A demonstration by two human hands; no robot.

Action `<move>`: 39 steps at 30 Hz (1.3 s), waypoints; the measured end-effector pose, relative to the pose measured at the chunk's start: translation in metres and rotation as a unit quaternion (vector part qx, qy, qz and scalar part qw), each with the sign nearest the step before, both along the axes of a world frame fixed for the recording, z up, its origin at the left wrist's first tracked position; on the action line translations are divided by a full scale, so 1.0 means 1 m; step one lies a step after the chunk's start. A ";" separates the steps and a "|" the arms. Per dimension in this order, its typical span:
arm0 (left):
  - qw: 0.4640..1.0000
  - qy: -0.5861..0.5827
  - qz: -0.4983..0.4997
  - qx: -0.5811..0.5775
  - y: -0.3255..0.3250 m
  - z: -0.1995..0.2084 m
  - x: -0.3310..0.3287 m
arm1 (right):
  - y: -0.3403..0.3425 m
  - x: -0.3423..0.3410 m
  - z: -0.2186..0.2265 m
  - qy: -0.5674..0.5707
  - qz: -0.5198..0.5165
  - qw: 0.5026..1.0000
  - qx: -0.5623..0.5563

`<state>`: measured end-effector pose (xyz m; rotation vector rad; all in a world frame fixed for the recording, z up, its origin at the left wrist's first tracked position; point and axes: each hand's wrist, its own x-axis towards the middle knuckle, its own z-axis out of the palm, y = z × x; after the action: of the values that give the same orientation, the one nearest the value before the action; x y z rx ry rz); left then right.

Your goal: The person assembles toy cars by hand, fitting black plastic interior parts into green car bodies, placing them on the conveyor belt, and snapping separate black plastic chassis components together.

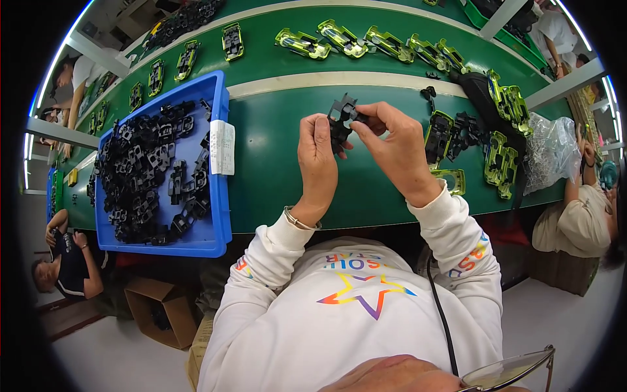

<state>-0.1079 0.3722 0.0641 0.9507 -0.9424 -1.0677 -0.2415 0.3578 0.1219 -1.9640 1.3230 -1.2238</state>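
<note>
Between my two hands, above the green tabletop (281, 189), is a black moulded plastic part (341, 116) with notched edges. My left hand (318, 150) grips it from the left, thumb pointing up along its side. The fingers of my right hand (395, 137) are closed on its right side, thumb and forefinger pinching near its middle. The fingertips behind the part are hidden. To the left stands a blue bin (221, 215) heaped with similar black parts (140, 176). Right of my right hand lie a green-and-black toy car body (438, 134) and a pile of black parts (467, 134).
Green car shells (388, 44) line the raised belt beyond the table, with more shells (500, 163) at the right. A clear plastic bag (552, 153) holds small pieces there. A cardboard box (160, 310) sits on the floor. Other people (75, 261) are seated on both sides.
</note>
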 end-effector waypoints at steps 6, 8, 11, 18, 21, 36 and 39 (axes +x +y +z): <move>1.000 0.010 0.002 0.005 -0.003 0.002 0.003 | -0.006 0.005 -0.004 -0.010 -0.002 0.999 -0.039; 1.000 0.015 -0.001 0.013 -0.003 0.002 0.003 | -0.005 0.006 -0.005 -0.019 0.001 0.998 -0.051; 1.000 0.028 -0.009 0.008 -0.006 0.004 0.002 | -0.006 0.007 -0.006 -0.009 0.000 0.999 -0.053; 1.000 -0.006 0.000 0.004 -0.006 0.000 0.008 | -0.018 -0.005 -0.004 0.202 0.030 0.962 -0.178; 0.998 -0.057 0.010 -0.003 -0.007 0.006 0.008 | -0.016 -0.002 -0.008 0.033 0.046 0.998 0.028; 0.999 -0.020 -0.010 0.023 -0.010 0.006 0.023 | -0.035 -0.006 -0.012 0.025 0.077 0.996 -0.048; 1.000 -0.024 0.001 0.014 -0.010 0.009 0.024 | -0.037 -0.003 -0.013 -0.203 0.120 0.929 0.285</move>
<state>-0.0840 0.3622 0.0727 1.0036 -0.9670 -1.0638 -0.2441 0.3209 0.1090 -1.3245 1.0347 -0.9225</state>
